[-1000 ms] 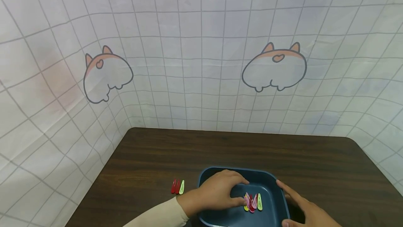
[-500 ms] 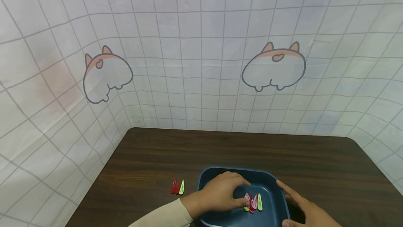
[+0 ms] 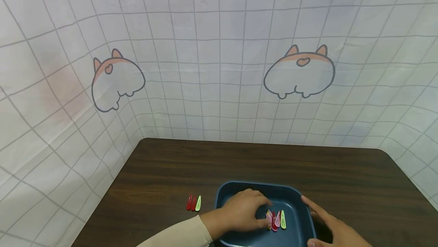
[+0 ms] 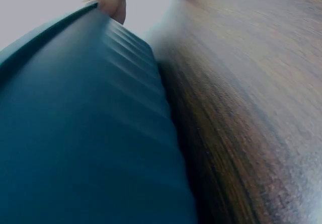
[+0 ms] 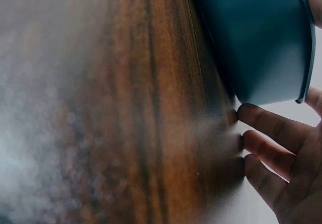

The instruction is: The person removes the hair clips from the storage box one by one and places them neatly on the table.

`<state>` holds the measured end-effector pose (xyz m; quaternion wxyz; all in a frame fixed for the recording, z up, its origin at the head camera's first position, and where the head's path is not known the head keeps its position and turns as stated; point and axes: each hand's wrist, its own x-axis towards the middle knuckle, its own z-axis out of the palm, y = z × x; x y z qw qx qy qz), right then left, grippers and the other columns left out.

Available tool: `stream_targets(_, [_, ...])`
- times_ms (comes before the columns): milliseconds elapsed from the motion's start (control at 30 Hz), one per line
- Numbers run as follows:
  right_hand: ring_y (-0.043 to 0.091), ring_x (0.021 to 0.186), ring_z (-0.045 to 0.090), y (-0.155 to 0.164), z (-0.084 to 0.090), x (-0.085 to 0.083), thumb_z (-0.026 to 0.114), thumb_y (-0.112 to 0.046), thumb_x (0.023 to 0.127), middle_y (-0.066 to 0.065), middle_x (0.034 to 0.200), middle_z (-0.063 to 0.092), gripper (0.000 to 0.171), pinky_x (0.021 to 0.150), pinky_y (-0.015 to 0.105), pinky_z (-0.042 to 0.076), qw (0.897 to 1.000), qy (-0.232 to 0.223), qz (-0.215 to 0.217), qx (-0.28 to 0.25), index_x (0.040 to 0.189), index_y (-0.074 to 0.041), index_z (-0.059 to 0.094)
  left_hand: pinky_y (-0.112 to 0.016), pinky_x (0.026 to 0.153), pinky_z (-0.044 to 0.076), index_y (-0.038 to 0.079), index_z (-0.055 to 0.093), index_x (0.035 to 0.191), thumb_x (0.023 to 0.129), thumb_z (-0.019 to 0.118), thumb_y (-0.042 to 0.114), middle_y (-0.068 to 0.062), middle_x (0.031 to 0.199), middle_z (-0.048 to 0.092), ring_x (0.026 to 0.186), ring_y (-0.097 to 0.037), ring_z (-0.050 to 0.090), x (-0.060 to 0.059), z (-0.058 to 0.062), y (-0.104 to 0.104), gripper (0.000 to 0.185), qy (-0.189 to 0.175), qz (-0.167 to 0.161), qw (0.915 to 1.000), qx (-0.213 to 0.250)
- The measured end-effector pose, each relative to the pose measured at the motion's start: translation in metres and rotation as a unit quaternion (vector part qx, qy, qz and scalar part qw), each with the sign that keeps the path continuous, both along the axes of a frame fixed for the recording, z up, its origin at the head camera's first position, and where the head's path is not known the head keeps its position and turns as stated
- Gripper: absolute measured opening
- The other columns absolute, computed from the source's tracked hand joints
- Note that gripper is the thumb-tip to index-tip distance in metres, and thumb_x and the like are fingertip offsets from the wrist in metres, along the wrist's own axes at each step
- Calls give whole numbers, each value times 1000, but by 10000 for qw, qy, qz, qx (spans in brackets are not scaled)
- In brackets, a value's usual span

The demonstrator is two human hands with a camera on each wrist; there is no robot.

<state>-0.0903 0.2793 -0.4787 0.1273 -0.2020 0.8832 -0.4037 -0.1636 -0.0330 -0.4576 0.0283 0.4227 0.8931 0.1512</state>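
My left hand (image 3: 241,212) reaches over the near left rim into a dark blue tray (image 3: 253,237). Its thumb touches the leftmost of several snap hair clips, pink, red and yellow (image 3: 273,221); the index finger stays apart from the thumb, and the other fingers are hidden. At the right end of that row lies a yellow-green hair clip (image 3: 283,219). My right hand (image 3: 337,230) rests against the tray's right side, index finger and thumb at the rim. In the right wrist view, its other fingers (image 5: 269,123) are stretched out, tips down at the table.
Left of the tray, two red hair clips (image 3: 191,203) and a yellow-green clip (image 3: 198,203) lie side by side on the dark wooden table (image 3: 164,171). A white gridded cloth (image 3: 205,68) with cartoon drawings hangs behind and at the sides.
My left hand has shifted slightly right inside the tray, its thumb covering a little more of the leftmost clips. The right hand and the three clips on the table stay where they were.
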Motion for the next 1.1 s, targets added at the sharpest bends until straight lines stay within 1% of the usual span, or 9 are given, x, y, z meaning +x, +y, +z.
stream_targets(100, [61,117,53,0,2,0,69,-25,97,38,142,47,91,65,57,59,10000,-25,7,-10,165,-22,8,-28,99,47,29,70,128,89,76,51,15,124,63,117,-6,56,0,0,1,45,38,2,9999,-126])
stream_targets(367, [63,118,52,-1,1,0,69,-27,97,40,143,45,91,65,55,60,9999,-97,-62,-47,165,-22,9,-29,100,46,29,69,129,87,77,55,14,126,60,117,-6,53,2,-1,2,50,-3,-63,9993,-378])
stream_targets(600, [63,118,52,-1,-1,0,68,-28,96,40,143,45,91,65,51,61,9997,-160,-105,-121,165,-22,9,-28,100,45,30,69,128,86,76,59,14,123,59,116,-5,51,1,-6,4,51,173,-29,9981,-588])
stream_targets(867, [63,119,52,-1,-2,-1,68,-29,97,40,144,44,91,65,54,60,9997,-198,-123,-54,165,-23,8,-28,99,44,29,70,126,85,77,60,12,120,59,114,-7,50,3,-5,5,52,333,-48,9970,-695])
stream_targets(1100, [65,119,50,-1,-1,0,69,-25,97,41,143,44,91,67,62,57,9999,-137,-14,-47,165,-22,7,-28,97,44,31,70,125,85,77,60,12,120,57,114,-7,49,5,-4,5,50,359,-58,9969,-698])
